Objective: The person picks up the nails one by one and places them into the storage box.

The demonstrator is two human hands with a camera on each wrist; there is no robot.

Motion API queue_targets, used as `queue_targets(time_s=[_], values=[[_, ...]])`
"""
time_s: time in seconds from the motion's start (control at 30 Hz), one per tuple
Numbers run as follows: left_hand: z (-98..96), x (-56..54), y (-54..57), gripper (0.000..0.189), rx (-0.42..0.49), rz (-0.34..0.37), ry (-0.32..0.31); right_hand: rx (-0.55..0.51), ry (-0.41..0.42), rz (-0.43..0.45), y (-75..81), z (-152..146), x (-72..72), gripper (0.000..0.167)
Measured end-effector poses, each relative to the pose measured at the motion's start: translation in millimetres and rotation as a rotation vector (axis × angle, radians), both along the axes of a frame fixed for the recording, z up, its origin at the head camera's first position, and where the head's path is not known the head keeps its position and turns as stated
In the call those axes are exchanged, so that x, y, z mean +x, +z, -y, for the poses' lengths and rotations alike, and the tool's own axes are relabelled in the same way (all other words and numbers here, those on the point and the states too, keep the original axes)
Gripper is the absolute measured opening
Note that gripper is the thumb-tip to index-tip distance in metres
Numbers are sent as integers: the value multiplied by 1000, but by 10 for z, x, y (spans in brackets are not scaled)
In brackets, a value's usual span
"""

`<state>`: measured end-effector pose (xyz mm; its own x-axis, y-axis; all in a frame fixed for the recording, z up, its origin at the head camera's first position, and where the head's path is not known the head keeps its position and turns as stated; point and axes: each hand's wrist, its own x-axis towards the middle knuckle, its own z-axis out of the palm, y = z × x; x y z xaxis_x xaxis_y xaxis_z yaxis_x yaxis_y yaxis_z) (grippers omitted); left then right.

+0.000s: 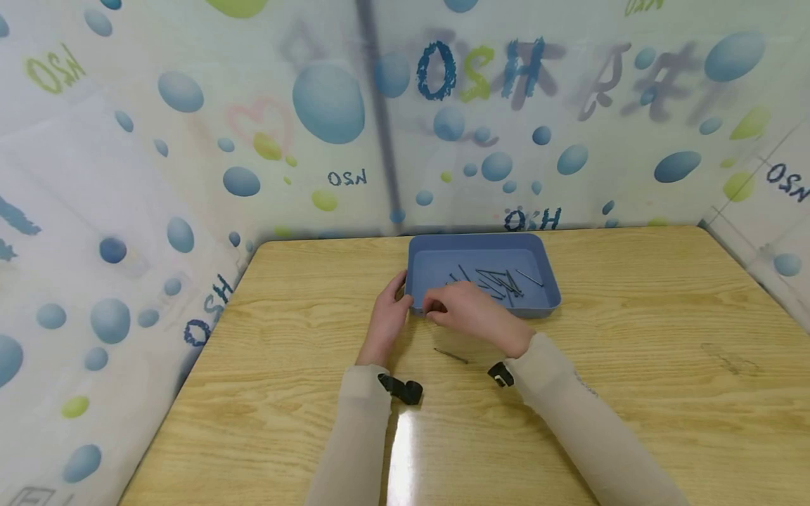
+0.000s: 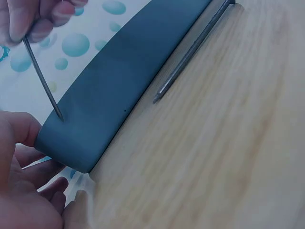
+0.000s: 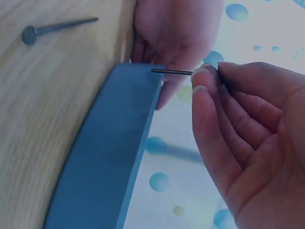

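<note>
A shallow blue tray with several loose nails in it stands at the table's back edge. My left hand holds its front left corner, thumb at the rim and fingers along the left side. Over that corner my right hand pinches a nail between thumb and fingertips, head end hidden in the grip. In the left wrist view the nail slants down, its pointed tip overlapping the tray's front wall. Another nail lies on the table just in front of the tray.
The wood-grain table ends at a printed curtain behind it and another to the left. Black straps with small cameras sit on both wrists, the left one jutting out over the table.
</note>
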<state>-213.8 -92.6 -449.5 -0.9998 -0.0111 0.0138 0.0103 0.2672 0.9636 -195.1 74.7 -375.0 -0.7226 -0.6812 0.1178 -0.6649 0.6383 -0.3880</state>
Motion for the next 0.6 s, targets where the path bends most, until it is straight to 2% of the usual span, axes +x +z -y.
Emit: queue_targets(time_s=[0.2, 0.37, 0.6], values=[[-9, -1, -6, 53, 25, 10, 5, -52, -49, 49, 71, -92, -28, 10], [-11, 0, -22, 53, 25, 3, 7, -114, -71, 35, 102, -148, -49, 8], [-5, 3, -6, 52, 24, 13, 5, -218, -166, 45, 21, -177, -124, 10]])
